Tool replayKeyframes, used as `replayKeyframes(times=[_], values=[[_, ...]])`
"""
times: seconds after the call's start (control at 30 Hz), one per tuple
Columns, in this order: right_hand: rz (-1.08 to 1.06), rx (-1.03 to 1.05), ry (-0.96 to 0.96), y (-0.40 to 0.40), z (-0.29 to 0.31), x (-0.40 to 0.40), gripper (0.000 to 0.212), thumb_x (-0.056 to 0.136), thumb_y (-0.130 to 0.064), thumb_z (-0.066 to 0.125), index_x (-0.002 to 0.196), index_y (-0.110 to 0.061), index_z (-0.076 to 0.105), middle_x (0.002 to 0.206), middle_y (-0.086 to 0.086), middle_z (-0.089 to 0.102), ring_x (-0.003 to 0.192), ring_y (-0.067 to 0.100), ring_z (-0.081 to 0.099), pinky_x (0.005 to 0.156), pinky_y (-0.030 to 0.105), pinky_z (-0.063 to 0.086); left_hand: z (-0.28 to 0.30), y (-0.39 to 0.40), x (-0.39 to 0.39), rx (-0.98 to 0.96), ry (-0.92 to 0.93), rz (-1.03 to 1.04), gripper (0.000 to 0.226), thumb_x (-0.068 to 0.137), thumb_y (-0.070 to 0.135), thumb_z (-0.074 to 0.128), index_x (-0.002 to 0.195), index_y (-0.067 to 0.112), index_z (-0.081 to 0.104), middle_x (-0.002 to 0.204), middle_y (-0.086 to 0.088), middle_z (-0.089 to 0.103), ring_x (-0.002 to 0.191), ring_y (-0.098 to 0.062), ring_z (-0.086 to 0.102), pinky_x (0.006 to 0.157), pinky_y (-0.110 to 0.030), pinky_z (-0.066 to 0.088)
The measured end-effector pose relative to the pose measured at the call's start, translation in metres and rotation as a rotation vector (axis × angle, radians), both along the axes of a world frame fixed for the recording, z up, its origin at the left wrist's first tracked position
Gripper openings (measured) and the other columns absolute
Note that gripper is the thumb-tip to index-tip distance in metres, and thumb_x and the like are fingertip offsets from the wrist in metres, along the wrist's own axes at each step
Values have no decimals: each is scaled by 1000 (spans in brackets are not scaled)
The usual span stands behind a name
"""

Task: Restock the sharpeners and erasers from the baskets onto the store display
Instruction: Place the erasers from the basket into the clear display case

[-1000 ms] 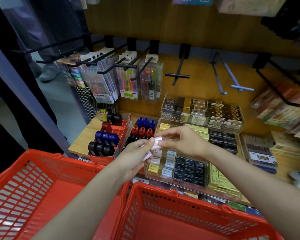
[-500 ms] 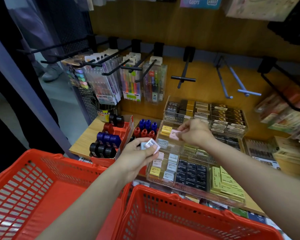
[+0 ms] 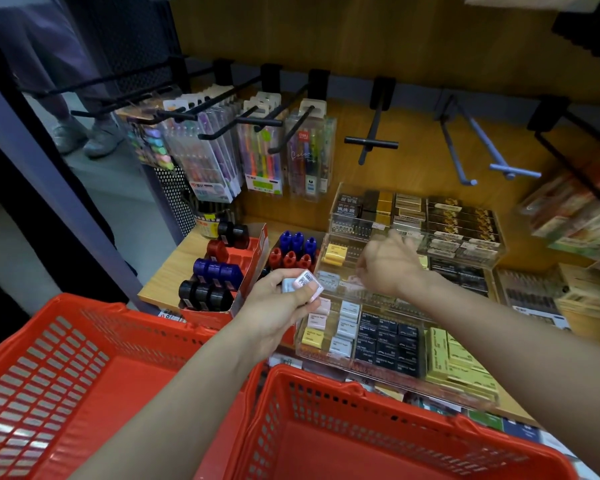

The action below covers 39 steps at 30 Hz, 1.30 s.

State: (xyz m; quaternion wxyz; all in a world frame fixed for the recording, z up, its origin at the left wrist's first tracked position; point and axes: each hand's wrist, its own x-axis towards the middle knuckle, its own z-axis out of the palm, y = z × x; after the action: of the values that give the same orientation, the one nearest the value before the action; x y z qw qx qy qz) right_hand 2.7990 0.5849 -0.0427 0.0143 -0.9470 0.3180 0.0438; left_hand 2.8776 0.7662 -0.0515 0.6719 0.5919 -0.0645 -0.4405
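Wooden shelving (image 3: pixel 430 57) backs our display, pen packs (image 3: pixel 257 157) hanging on hooks above. Our left hand (image 3: pixel 278 306) grips small erasers (image 3: pixel 302 282) beside the sharpener box (image 3: pixel 236 271). Our right hand (image 3: pixel 388 265), blurred, hovers over the clear eraser tray (image 3: pixel 378 341); we cannot tell its grip. Two red baskets (image 3: pixel 326 393) crowd the near edge.

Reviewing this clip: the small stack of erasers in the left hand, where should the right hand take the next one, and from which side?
Judging by the pose, pinch the top eraser by its two long side faces, coming from the right and above. It lies barcode-up, its right end jutting past the left hand, whose fingers and thumb cover the stack's left and near sides. The right hand is blurred over the clear tray.
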Motion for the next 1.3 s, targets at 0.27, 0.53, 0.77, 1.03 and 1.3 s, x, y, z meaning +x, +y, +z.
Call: replayKeyframes(times=[0.27,0.53,0.77,1.03,1.3], values=[[18,438,-370,17,30,-34,19,95,-25,57,111,-27,67,103,-8,67,73,11,61,64,16,52,11,-2,-11,-5,-26,-30,31,85,6,70,114,6,60,107,-17,69,90,-20,70,74,-24,58],[20,1115,-607,41,29,-56,28,88,-17,67,117,-17,68,105,6,71,88,16,71,73,24,58,23,-9,-24,-77,48,-172,29,92,-3,57,119,5,62,118,-21,65,104,-27,69,86,-33,58],[-427,1278,-808,26,35,-70,18,82,-13,73,99,-6,68,96,11,73,85,19,71,77,32,60,25,-9,-25,-86,44,-134,40,93,-12,48,131,1,47,113,-19,68,104,-24,68,85,-34,59],[-523,1541,-840,17,43,-79,17,96,-9,56,111,-1,54,102,20,72,94,25,72,72,26,59,23,-16,-15,-8,-148,41,21,89,0,63,109,3,59,105,-16,71,95,-21,72,82,-28,58],[-603,1514,-863,5,48,-64,24,101,-18,47,114,-1,58,95,17,63,77,19,60,61,24,54,19,-56,10,247,-862,-117,17,81,14,77,84,24,64,96,2,70,89,-11,66,79,-28,54]])
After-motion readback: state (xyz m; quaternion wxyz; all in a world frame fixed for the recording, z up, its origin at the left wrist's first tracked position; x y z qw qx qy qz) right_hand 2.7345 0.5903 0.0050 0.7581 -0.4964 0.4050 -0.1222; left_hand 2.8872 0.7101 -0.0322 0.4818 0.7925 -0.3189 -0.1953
